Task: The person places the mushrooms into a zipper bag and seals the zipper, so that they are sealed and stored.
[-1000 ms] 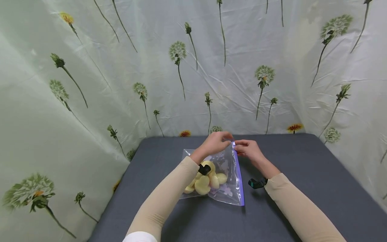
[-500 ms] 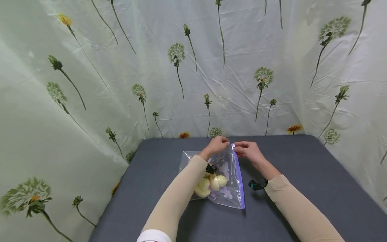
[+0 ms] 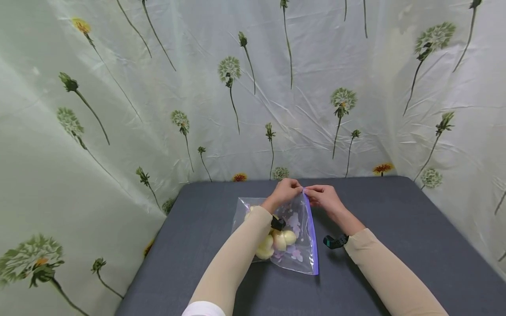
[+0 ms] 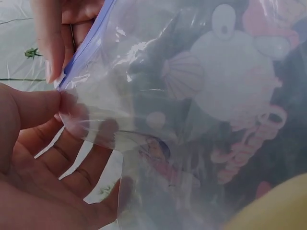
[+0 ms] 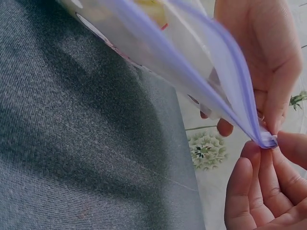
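A clear zip bag [image 3: 302, 259] with a purple zip strip [image 3: 311, 232] along its right edge lies on the table in the head view. Pale yellow rounded pieces [image 3: 278, 239] are inside it, partly hidden by the left forearm. My left hand [image 3: 286, 191] pinches the bag's far corner between thumb and fingers, just left of the strip's end. Beside it, my right hand [image 3: 324, 199] pinches the end of the strip; the two hands meet there. The right wrist view shows the two purple strips [image 5: 240, 81] spread apart, joining at the pinched corner.
A dark grey cloth covers the table [image 3: 197, 245]. Behind and at both sides hangs a pale curtain [image 3: 221, 96] printed with dandelions. Both wrists wear black bands, the right band [image 3: 336, 241] hanging just right of the bag.
My left hand, raised above the corner a second ago, came down and right onto it and now pinches it. The white slider tip seen before is covered. The right hand stays nearly still.
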{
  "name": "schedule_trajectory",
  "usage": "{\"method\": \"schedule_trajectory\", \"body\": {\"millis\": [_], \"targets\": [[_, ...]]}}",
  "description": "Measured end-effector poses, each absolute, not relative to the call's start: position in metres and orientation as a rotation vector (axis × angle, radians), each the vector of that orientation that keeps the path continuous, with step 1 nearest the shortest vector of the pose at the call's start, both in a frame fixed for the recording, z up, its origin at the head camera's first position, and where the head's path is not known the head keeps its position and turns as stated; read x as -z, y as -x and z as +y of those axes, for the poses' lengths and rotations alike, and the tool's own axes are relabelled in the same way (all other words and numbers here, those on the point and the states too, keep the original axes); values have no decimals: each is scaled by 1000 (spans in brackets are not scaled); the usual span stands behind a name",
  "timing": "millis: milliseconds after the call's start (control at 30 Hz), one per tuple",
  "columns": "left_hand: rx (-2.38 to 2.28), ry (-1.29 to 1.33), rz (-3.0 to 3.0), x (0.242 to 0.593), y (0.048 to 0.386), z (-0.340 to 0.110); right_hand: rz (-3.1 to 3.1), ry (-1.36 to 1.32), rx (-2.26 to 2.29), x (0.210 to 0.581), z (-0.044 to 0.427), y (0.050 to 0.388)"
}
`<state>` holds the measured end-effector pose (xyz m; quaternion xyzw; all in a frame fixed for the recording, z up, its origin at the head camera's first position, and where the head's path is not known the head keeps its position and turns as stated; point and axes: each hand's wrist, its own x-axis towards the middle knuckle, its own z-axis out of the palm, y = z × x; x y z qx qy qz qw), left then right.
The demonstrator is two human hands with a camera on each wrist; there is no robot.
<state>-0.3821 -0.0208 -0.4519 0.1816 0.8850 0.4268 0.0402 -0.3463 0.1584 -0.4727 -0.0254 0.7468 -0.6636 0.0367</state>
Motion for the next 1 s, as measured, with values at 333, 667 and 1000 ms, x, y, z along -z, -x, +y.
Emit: {"method": "schedule_trajectory", "body": {"millis": [333, 667, 1000], "targets": [[-1289, -594, 2740, 452, 380, -17, 2316, 50, 2011, 470, 158, 346], [-1221, -574, 2820, 451, 378, -15, 2305, 30, 2031, 470, 156, 343], [-1206, -539, 2842, 451, 373, -15, 2327, 60, 2032, 473, 155, 341]]}}
